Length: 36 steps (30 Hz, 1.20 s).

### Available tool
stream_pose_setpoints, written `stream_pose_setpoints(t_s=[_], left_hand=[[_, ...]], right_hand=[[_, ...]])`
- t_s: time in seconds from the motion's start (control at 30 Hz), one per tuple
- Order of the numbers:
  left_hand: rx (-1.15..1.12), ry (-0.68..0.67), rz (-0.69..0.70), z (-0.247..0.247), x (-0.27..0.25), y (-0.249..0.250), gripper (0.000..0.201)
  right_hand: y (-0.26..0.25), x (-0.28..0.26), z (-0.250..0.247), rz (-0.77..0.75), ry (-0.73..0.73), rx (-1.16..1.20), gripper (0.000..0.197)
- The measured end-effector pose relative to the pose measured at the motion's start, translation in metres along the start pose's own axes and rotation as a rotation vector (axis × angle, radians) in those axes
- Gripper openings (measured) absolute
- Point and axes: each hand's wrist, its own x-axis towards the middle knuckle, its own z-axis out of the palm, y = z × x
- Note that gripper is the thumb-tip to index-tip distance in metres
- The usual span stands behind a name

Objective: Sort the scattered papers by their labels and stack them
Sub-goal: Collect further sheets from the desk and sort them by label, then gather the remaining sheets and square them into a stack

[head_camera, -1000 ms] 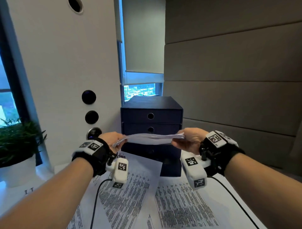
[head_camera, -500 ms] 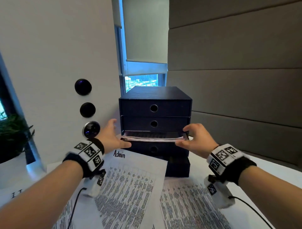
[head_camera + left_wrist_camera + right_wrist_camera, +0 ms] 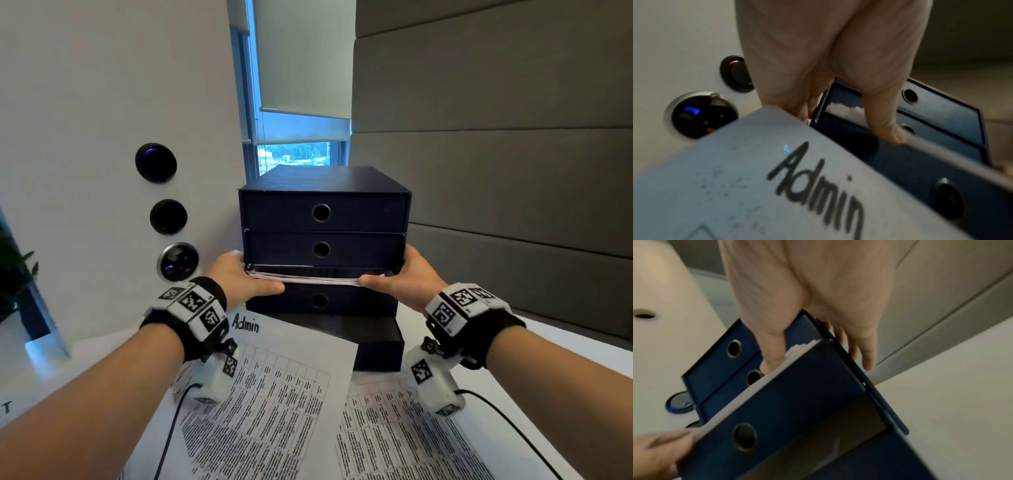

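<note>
White paper stack (image 3: 305, 278) sits in open third drawer (image 3: 320, 301) of navy drawer unit (image 3: 322, 209). L hand (image 3: 239, 279) and R hand (image 3: 406, 279) grip drawer ends, thumbs pressing stack's front edge. "Admin" sheet (image 3: 274, 394) lies on desk (image 3: 548, 377) below.

The drawer unit (image 3: 323, 212) is coloured dark navy, each front marked by a round black hole. The stack of papers (image 3: 305, 278) is white. The sheet labelled "Admin" (image 3: 274, 394) is white, covered with a black printed grid of text. The wristbands (image 3: 195, 308) are black, patterned with black-and-white square markers.
</note>
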Motion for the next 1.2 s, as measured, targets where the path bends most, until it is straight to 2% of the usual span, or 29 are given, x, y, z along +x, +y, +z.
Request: stream_pose_setpoints(t_s=[0.07,0.2,0.27,0.37,0.43,0.5,0.57,0.7,0.8,0.87,0.93,1.03,1.1,1.2], left_hand=[[-0.009,0.018,-0.015,-0.001,0.002,-0.001,0.044],[0.052,0.125,-0.096,-0.001,0.010,-0.001,0.063],[0.074,0.149,-0.120,0.000,0.014,0.000,0.067],[0.064,0.159,-0.099,0.002,0.021,0.000,0.076],[0.101,0.059,-0.048,0.003,0.025,0.000,0.093],[0.204,0.007,-0.014,0.005,0.040,-0.011,0.113],[0.281,0.053,-0.032,0.005,0.041,-0.006,0.104],[0.393,0.235,-0.085,0.006,0.034,0.008,0.053],[0.420,0.261,-0.088,0.008,0.039,0.008,0.046],[0.379,0.231,-0.077,0.009,0.040,0.003,0.044],[0.297,0.163,-0.063,0.007,0.032,0.000,0.046],[0.246,0.110,-0.086,0.001,0.001,-0.004,0.056],[0.277,0.106,-0.091,-0.007,-0.024,-0.006,0.060],[0.331,0.042,-0.097,-0.028,-0.069,-0.007,0.042]], right_hand=[[0.000,0.002,0.005,0.015,0.077,-0.106,0.083],[-0.007,0.003,0.007,0.087,0.190,-0.216,0.067],[-0.006,0.003,0.007,0.093,0.168,-0.183,0.073],[-0.006,0.000,0.004,0.076,0.017,-0.074,0.099],[-0.007,-0.003,0.002,0.061,-0.039,-0.103,0.106],[-0.008,-0.003,0.001,0.078,-0.003,-0.210,0.101],[-0.010,-0.002,0.003,0.117,0.085,-0.319,0.089],[-0.010,0.005,0.008,0.181,0.222,-0.369,0.073],[-0.001,0.010,0.008,0.198,0.252,-0.349,0.069],[0.007,0.012,0.005,0.192,0.239,-0.348,0.065],[0.014,0.006,0.002,0.201,0.172,-0.361,0.066],[0.018,-0.020,0.002,0.260,-0.020,-0.442,0.075],[0.016,-0.047,0.001,0.264,-0.132,-0.518,0.069],[0.005,-0.098,0.002,0.220,-0.282,-0.669,0.064]])
